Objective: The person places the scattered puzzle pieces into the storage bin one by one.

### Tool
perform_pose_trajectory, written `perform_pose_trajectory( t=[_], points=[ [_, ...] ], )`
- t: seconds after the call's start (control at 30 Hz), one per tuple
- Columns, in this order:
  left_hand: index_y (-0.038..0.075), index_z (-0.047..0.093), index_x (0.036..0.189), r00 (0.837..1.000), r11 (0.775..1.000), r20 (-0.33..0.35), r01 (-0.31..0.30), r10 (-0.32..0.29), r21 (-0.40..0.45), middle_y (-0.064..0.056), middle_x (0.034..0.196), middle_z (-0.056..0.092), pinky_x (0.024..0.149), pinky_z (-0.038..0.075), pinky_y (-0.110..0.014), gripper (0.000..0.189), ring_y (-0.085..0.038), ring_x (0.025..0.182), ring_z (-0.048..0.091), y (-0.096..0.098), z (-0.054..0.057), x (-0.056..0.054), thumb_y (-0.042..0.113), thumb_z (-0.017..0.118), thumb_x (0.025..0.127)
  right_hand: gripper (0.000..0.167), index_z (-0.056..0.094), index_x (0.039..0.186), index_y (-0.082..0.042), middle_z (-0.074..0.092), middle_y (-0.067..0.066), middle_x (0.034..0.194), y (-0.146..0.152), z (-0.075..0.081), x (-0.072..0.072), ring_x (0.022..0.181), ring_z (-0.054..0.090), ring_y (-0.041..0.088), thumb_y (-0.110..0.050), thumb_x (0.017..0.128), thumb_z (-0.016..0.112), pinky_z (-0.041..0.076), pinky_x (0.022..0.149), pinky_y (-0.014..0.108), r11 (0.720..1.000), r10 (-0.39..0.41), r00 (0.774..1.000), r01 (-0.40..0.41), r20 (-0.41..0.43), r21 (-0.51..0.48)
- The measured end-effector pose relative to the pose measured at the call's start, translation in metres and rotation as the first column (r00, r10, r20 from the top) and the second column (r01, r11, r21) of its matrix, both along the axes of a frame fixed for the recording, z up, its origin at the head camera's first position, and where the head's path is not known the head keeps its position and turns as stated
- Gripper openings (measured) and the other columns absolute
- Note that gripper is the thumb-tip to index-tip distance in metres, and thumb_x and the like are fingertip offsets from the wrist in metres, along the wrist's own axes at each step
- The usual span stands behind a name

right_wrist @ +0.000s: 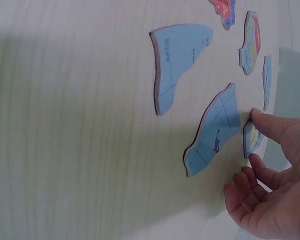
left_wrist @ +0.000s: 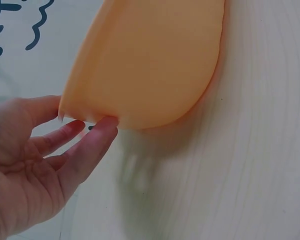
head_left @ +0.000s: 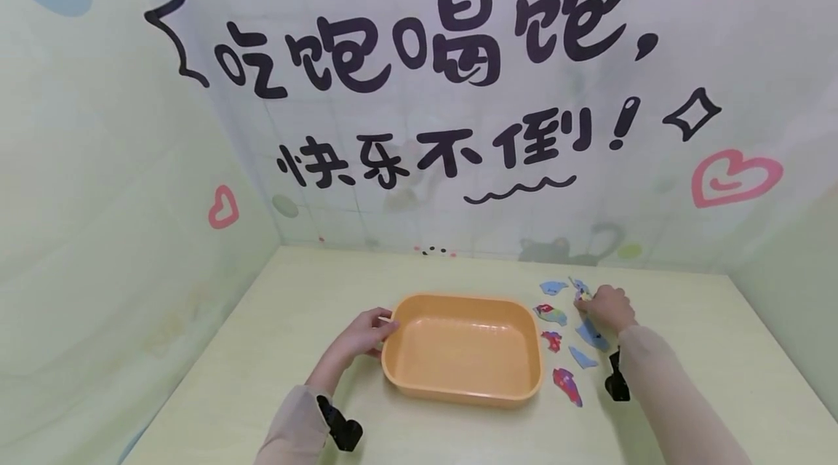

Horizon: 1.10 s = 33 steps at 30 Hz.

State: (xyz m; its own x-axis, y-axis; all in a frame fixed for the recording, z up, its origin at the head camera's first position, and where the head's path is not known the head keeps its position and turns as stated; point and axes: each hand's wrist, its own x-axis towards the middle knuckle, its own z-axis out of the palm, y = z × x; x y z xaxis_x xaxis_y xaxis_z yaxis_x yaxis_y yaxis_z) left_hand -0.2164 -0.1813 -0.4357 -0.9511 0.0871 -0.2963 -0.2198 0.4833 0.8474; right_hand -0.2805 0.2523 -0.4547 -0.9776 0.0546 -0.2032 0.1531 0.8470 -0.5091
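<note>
Steady the tub (head_left: 463, 348) with the left hand (head_left: 362, 338), whose fingers (left_wrist: 87, 145) curl at its near rim corner, thumb above, gripping it. Farther right, the right hand (head_left: 607, 307) pinches a small puzzle piece (right_wrist: 252, 138) between thumb and fingertips (right_wrist: 270, 125); lift it cleanly without nudging the blue piece (right_wrist: 213, 131) just beside it. Other pieces (head_left: 551, 315) lie between tub and hand.
</note>
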Motion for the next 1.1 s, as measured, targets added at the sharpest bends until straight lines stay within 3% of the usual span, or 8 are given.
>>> perform_pose_trajectory(
  t=[0.2,0.53,0.8,0.97,1.1],
  points=[
    [-0.001,0.05,0.121,1.0,1.0,0.009,0.004,-0.004,0.007,-0.015,0.102,0.06,0.052,0.055,-0.028,0.038,-0.015,0.077,0.061,0.0,0.0,-0.001,0.019,0.058,0.09,0.032,0.048,0.076,0.002,0.048,0.011,0.071,-0.005,0.012,0.008,0.065,0.043,0.023,-0.027,0.086,0.057,0.037,0.054,0.03,1.0,-0.024,1.0,0.024,0.008,-0.02],
    [0.002,0.052,0.12,1.0,1.0,0.009,0.004,-0.005,0.012,-0.014,0.099,0.061,0.05,0.054,-0.027,0.038,-0.014,0.072,0.06,0.005,-0.004,0.0,0.021,0.06,0.089,0.032,0.037,0.064,-0.006,0.035,0.004,0.062,0.001,0.006,0.009,0.059,0.035,0.018,-0.021,0.085,0.057,0.031,0.053,0.028,0.997,-0.006,1.0,0.007,0.007,-0.073],
    [0.003,0.053,0.119,1.0,1.0,0.009,-0.006,0.005,0.007,-0.013,0.097,0.06,0.048,0.053,-0.024,0.037,-0.013,0.067,0.059,0.004,-0.004,0.0,0.023,0.06,0.088,0.035,0.036,0.05,-0.013,0.033,-0.005,0.044,0.005,0.004,-0.001,0.043,0.032,0.009,-0.006,0.079,0.054,0.03,0.047,0.022,0.986,-0.012,1.0,0.014,0.013,-0.165],
    [0.002,0.053,0.119,1.0,1.0,-0.006,-0.018,0.018,-0.006,-0.014,0.097,0.06,0.049,0.053,-0.025,0.038,-0.014,0.066,0.059,0.002,-0.005,-0.001,0.024,0.06,0.088,0.03,0.038,0.051,-0.014,0.035,-0.006,0.045,0.01,0.009,-0.004,0.044,0.037,0.008,-0.003,0.076,0.05,0.035,0.047,0.02,0.969,-0.03,0.998,0.041,0.048,-0.244],
    [0.002,0.053,0.118,1.0,1.0,-0.018,-0.026,0.026,-0.012,-0.015,0.097,0.06,0.048,0.053,-0.025,0.037,-0.014,0.067,0.06,0.001,-0.004,-0.002,0.022,0.06,0.088,0.018,0.048,0.062,-0.004,0.042,-0.005,0.052,0.013,0.015,-0.001,0.05,0.043,0.007,-0.002,0.079,0.048,0.044,0.049,0.019,0.939,-0.036,0.997,0.054,0.061,-0.338]
  ],
)
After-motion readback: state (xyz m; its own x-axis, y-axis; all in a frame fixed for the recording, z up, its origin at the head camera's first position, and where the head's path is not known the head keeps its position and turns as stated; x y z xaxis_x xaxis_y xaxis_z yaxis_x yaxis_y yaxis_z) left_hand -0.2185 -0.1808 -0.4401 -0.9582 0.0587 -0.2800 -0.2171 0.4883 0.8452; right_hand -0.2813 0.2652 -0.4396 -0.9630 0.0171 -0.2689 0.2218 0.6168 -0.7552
